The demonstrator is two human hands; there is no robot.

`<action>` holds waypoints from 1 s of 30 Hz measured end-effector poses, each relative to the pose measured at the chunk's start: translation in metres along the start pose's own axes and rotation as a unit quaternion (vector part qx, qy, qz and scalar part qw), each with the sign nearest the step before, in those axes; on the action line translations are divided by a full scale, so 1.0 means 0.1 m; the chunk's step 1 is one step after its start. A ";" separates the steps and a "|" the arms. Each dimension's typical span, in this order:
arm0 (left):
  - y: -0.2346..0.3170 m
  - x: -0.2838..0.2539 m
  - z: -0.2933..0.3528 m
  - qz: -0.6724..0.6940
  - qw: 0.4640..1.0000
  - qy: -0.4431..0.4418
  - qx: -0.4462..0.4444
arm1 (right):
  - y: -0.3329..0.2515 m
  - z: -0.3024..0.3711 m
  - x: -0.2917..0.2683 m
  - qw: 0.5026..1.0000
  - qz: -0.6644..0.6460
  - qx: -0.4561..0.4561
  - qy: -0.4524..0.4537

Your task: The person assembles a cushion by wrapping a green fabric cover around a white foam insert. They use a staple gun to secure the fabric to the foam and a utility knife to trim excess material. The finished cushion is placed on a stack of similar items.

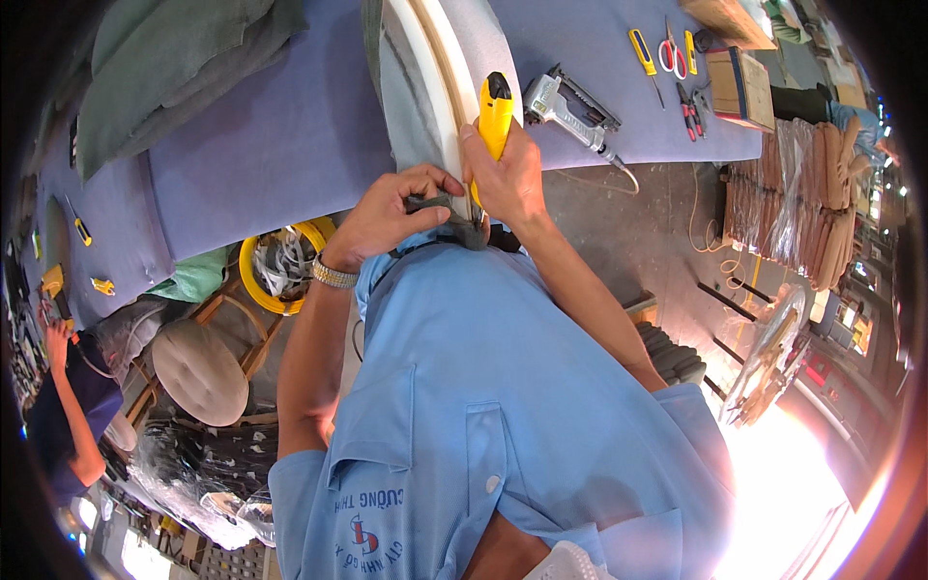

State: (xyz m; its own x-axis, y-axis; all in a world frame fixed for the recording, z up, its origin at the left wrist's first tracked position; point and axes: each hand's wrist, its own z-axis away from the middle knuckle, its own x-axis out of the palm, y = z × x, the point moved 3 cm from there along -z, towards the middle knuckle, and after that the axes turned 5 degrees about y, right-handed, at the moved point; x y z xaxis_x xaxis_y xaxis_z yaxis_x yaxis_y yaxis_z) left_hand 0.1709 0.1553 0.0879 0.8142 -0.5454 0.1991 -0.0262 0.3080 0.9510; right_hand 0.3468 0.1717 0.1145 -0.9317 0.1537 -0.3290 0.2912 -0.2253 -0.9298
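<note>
In front of my body stands a curved upholstered piece (454, 58) with a pale edge strip and grey fabric on its sides. My right hand (507, 174) is wrapped round a yellow utility knife (495, 121) with a black end. Its lower tip points down at the near end of the piece, where the contact is partly hidden. My left hand (396, 215), with a metal watch on the wrist, pinches the dark grey fabric edge (425, 204) there. More of this fabric bunches just below both hands, against my blue shirt.
A silver staple gun (575, 106) with a hose lies right of the piece. Beyond it are a screwdriver (643, 53), scissors (669, 53), pliers (689, 114) and a box (739, 89). Grey fabric (184, 68) is stacked at left. A yellow-rimmed bin (247, 275) and a co-worker's arm (72, 396) are lower left.
</note>
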 end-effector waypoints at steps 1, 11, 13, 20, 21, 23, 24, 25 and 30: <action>0.00 -0.01 0.00 0.002 1.000 -0.001 -0.012 | 0.01 -0.01 0.01 1.000 -0.001 -0.002 0.001; 0.04 -0.01 0.03 0.021 1.000 0.009 -0.019 | -0.09 0.06 -0.06 0.999 -0.025 0.029 0.024; 0.03 -0.02 0.04 0.019 1.000 0.014 -0.011 | -0.12 0.04 -0.07 1.000 -0.007 0.011 0.012; 0.09 0.09 0.16 -0.044 0.996 0.072 0.024 | -0.06 -0.03 -0.05 1.000 0.014 0.006 -0.025; 0.16 0.14 0.18 -0.114 0.989 0.074 0.056 | -0.05 -0.03 -0.05 1.000 0.010 -0.003 -0.023; 0.32 0.24 0.21 -0.251 0.958 0.076 0.119 | -0.06 -0.02 -0.07 1.000 0.006 -0.009 -0.023; 0.34 0.29 0.21 -0.280 0.951 0.082 0.102 | -0.08 -0.02 -0.08 1.000 0.005 -0.008 -0.028; 0.35 0.34 0.20 -0.307 0.944 0.088 0.084 | -0.08 -0.02 -0.09 0.999 0.004 -0.007 -0.032; 0.29 0.33 0.19 -0.341 0.932 0.069 0.104 | -0.03 -0.02 -0.11 0.999 -0.007 -0.006 -0.040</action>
State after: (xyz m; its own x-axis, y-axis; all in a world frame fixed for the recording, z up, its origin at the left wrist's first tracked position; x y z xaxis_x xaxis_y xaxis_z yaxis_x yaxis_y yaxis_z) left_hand 0.1857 0.1313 0.1266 0.7495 -0.4485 -0.4869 0.4241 -0.2395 0.8734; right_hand 0.3562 0.1731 0.1208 -0.9500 0.0788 -0.3021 0.2802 -0.2113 -0.9364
